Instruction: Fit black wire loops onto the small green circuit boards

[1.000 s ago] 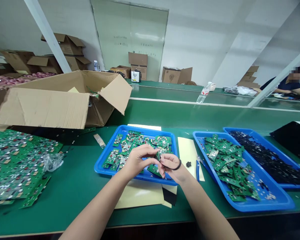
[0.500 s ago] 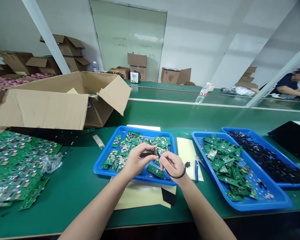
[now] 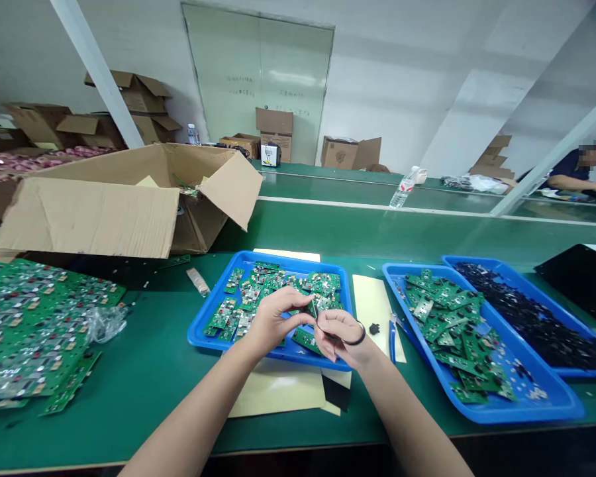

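Note:
Above the middle blue tray [image 3: 195, 326], my left hand [image 3: 272, 323] pinches a small green circuit board [image 3: 313, 307] tilted on edge between thumb and fingertips. My right hand [image 3: 342, 334], with a black band at the wrist, is closed against the board's near end. Its curled fingers hide whatever is in them. Several green circuit boards [image 3: 263, 281] lie loose in the tray beneath. Just right of the hands, a small cluster of black parts [image 3: 374, 328] and blue-handled cutters [image 3: 392, 339] rest on a yellow sheet [image 3: 370, 295].
A second blue tray [image 3: 526, 412] at right holds piled boards; another behind it holds black parts [image 3: 521, 318]. Panels of joined boards [image 3: 34, 331] and a clear plastic bag [image 3: 104, 323] lie left. An open carton [image 3: 89, 218] stands behind them. A person [image 3: 576, 169] sits far right.
My right hand has turned and its fingers have curled lower beside the board. The board in my left hand now shows more of its green face. The view has shifted slightly.

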`<act>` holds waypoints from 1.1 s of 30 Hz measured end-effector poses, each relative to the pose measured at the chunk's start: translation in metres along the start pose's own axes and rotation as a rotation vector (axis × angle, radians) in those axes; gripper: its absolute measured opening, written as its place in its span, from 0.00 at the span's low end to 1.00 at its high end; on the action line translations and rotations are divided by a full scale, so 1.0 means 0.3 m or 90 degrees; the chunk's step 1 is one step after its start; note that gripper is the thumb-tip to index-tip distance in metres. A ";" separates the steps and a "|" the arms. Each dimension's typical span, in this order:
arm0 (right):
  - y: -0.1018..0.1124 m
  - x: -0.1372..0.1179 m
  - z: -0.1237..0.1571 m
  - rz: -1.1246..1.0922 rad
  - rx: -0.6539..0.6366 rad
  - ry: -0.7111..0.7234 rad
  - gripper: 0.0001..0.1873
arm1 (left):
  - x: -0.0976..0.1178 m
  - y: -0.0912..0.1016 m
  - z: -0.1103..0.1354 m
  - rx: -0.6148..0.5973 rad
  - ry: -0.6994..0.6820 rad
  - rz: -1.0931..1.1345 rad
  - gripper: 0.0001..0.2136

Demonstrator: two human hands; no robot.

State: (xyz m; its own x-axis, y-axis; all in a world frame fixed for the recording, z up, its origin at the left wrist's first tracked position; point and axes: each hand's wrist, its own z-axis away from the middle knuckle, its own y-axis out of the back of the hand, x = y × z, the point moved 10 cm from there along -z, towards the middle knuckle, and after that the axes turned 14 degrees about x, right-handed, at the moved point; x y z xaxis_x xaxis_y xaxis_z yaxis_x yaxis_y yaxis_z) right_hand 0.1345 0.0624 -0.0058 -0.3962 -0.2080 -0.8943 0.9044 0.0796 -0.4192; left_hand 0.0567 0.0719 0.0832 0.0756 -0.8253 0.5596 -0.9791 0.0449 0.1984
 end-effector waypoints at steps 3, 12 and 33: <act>0.005 0.013 -0.006 0.005 -0.007 -0.010 0.17 | -0.011 -0.014 0.000 -0.031 0.045 0.056 0.11; 0.094 -0.140 0.026 0.328 0.191 0.397 0.13 | -0.070 -0.051 0.032 -0.092 0.221 0.087 0.10; 0.135 -0.147 0.041 0.367 0.309 0.457 0.20 | -0.159 -0.055 0.062 -0.073 0.346 0.122 0.15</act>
State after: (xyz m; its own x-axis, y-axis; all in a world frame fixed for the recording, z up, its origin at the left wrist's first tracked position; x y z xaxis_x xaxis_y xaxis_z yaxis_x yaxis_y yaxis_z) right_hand 0.1904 0.0629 0.0185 0.2591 0.3788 -0.8885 0.8897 -0.4516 0.0670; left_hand 0.0656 0.1001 0.0383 0.0149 -0.3902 0.9206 -0.9605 0.2502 0.1216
